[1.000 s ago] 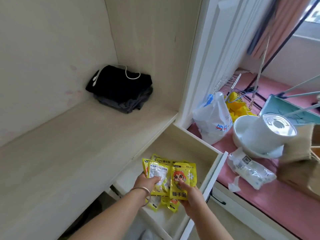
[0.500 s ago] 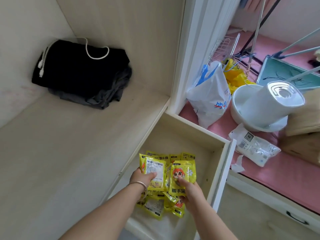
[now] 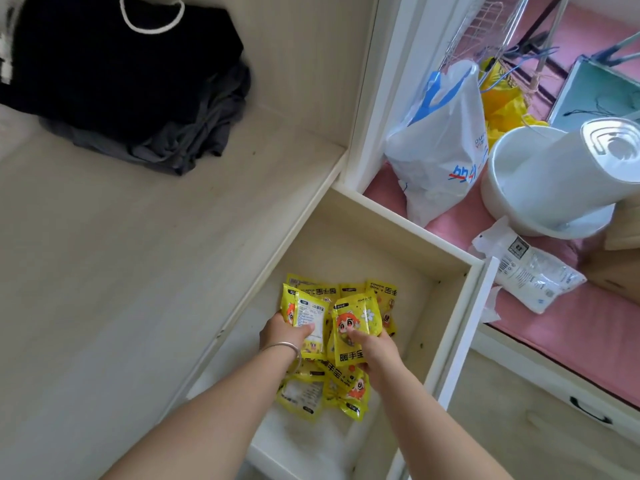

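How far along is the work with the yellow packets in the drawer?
Done: the drawer is pulled open and loose packets lie on its floor. In hand: the left-hand grip holds a label-side packet, the right-hand grip a cartoon-face packet. Left: both held packets need setting down or lifting out; which, I cannot tell.

The packets (image 3: pixel 360 315) are yellow with orange-haired cartoon faces; the clothes (image 3: pixel 114 71) black.

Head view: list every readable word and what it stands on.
"暖手宝": front of the yellow packet that the right hand pinches.
Fine print on the second packet in the left hand: too small.
Blue print on the white bag: unreadable.
Label on the clear pouch: too small.
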